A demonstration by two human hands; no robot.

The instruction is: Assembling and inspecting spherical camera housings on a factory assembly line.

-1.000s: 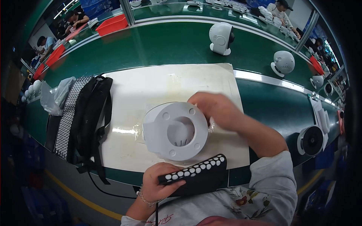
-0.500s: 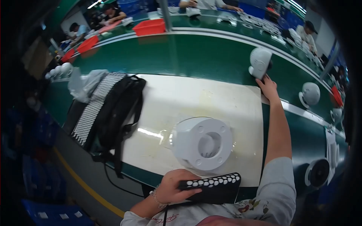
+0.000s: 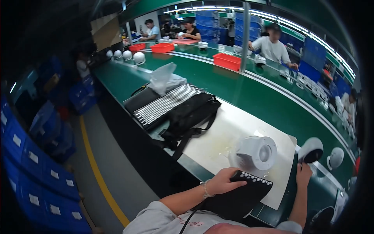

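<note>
My left hand (image 3: pixel 226 180) is closed on the edge of a black flat case (image 3: pixel 233 199) with a row of white hexagon shapes along its rim, held against my front. Out to the right, my right hand (image 3: pixel 304 173) has its fingers at the lower part of a white rounded housing (image 3: pixel 306 144) with a dark round face, just beyond the corner of the pale sheet. The fingertips are partly hidden there, but they seem to grip it. A white cylindrical part (image 3: pixel 255 152) with a round recess lies on the pale sheet (image 3: pixel 272 126) in front of me.
A black bag (image 3: pixel 194 117), a hexagon-patterned panel (image 3: pixel 167 103) and a clear plastic bag (image 3: pixel 161 78) lie left on the green table. More white housings (image 3: pixel 139 58) stand at the far left and right (image 3: pixel 335 158). Red trays (image 3: pixel 227 61) and people line the far side; blue crates (image 3: pixel 43 171) stand left.
The view has swung left, bringing the aisle and crates in. The white housing has come nearer along with my right hand, its dark face now turned more towards me. My left hand keeps its hold.
</note>
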